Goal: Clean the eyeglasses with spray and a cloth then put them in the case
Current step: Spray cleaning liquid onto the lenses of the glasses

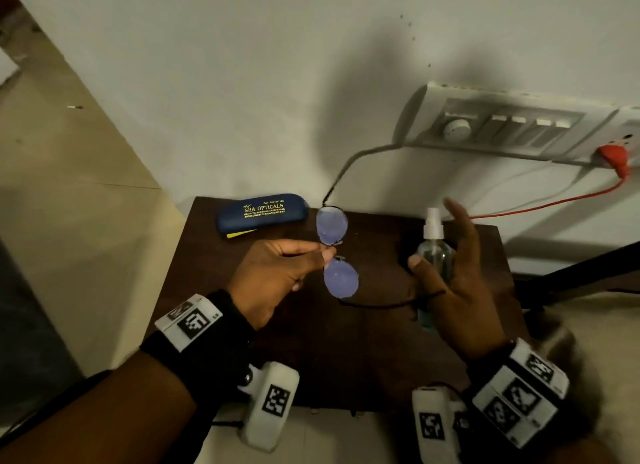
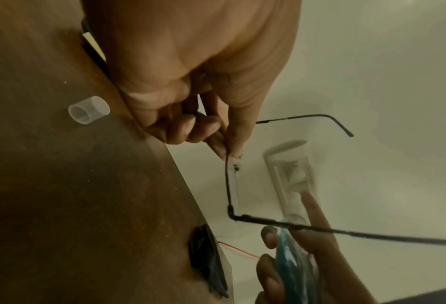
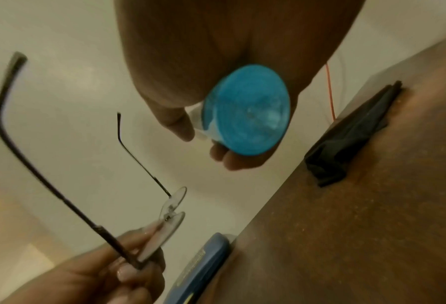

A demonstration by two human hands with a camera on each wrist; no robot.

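Your left hand (image 1: 277,276) pinches the eyeglasses (image 1: 337,252) at the thin bridge between the two round lenses. Your thumb and first finger squeeze it, and your other fingers are curled in. The glasses are up in the air above the brown table (image 1: 346,353). Both side arms of the glasses are folded out, and one of them reaches across to your right hand.

Your right hand (image 1: 453,290) holds the spray bottle (image 1: 434,256). Your thumb and lower fingers wrap around its clear body, and your first finger sticks up straight beside the white spray top. The bottle stands upright, just to the right of the glasses. From the right wrist view you can see the blue bottom of the bottle.

The blue case (image 1: 261,212) lies shut at the back left of the table, near the wall. Something yellow peeks out from under it. A dark folded cloth (image 3: 351,135) lies on the table near the back edge. A small clear cap (image 2: 89,111) lies on its side on the table too.

On the wall there is a switch board (image 1: 502,128) with a red plug (image 1: 614,157) and a red wire.
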